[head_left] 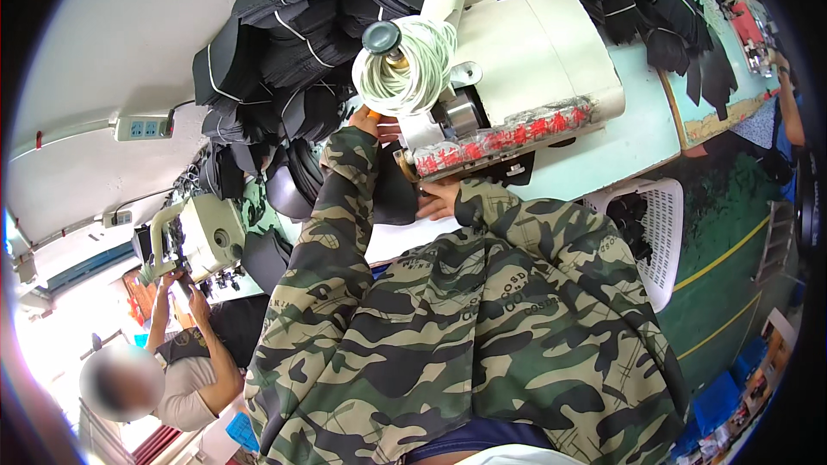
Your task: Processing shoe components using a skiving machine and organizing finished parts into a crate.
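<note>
Garment workshop: sewing machines (525,60), stacked black fabric pieces (284,52).

sewing machine (525,60) crowding both hands, black fabric stacks (284,60) behind, bare tabletop (620,142) rightward

Matt black cloth pieces (284,43) surround the glossy cream sewing machine (525,60) (metal parts shiny), white cord (413,69) coiled.

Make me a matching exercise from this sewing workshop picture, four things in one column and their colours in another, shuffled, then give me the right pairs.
Things:
1. Sewing machine
2. Coil of cord
3. Stacked fabric pieces
4. Perforated basket

Colours:
A. black with thin white lines
B. cream body
C. white, with dark pieces inside
D. pale off-white, wound in loops

Pairs: 1-B, 2-D, 3-A, 4-C
</note>
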Demonstrator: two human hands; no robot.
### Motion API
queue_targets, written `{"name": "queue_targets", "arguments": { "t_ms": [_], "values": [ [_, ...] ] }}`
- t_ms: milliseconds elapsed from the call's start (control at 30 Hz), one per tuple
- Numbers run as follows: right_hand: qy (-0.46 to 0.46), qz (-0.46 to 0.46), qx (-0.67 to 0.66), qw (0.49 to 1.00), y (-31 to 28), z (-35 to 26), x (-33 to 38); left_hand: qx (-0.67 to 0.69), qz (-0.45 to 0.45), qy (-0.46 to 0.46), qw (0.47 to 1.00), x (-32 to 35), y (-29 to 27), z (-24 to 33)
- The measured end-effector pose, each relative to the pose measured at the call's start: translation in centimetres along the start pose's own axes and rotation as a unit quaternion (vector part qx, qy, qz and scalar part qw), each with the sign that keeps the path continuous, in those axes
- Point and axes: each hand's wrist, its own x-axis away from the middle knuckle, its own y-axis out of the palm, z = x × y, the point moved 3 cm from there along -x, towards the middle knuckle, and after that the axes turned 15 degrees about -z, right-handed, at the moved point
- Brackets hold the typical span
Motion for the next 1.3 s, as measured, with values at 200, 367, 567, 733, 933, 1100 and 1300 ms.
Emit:
{"name": "queue_targets", "arguments": {
  "t_ms": [200,367,567,733,933,1100,1300],
  "values": [
    [-0.049,0.074,0.093,0.992,0.6,0.5,-0.6,0.004,0.003,0.000,1.000,0.1,0.4,0.2],
    [-0.032,0.165,0.500,0.850,2.4,-2.4,2.7,0.005,0.001,0.007,1.000,0.0,0.1,0.0],
    [0.018,0.147,0.338,0.930,0.6,-0.3,0.8,0.011,0.000,0.007,1.000,-0.1,0.0,-0.4],
    [0.016,0.129,0.275,0.953,1.4,-1.2,1.6,0.009,-0.003,0.015,1.000,-0.3,0.2,-0.3],
    [-0.060,0.120,0.180,0.974,1.5,-0.8,1.6,0.015,-0.004,0.020,1.000,-0.2,-0.2,-0.4],
    [-0.005,0.112,0.313,0.943,1.0,-1.1,1.4,0.014,-0.002,0.025,1.000,-0.1,-0.4,-0.4],
    [-0.018,0.115,0.265,0.957,1.0,-0.6,1.6,0.015,-0.002,0.028,0.999,0.0,-0.4,-0.6]
  ]
}}
